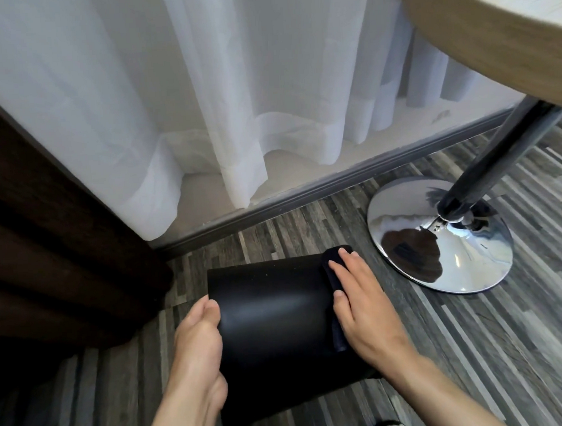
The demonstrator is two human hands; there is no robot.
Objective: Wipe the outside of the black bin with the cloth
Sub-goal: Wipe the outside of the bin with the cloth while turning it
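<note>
The black bin lies tipped over in front of me above the striped floor, its smooth curved side facing up. My left hand grips its left side. My right hand lies flat on the bin's right side, pressing a dark cloth against it. The cloth shows as a dark strip along the bin's right edge, from beyond my fingertips back under my palm. The bin's opening is hidden from me.
A chrome round table base with a dark pole stands close on the right, under a wooden tabletop. White sheer curtains hang behind, a dark brown curtain at the left. Grey striped floor lies all around.
</note>
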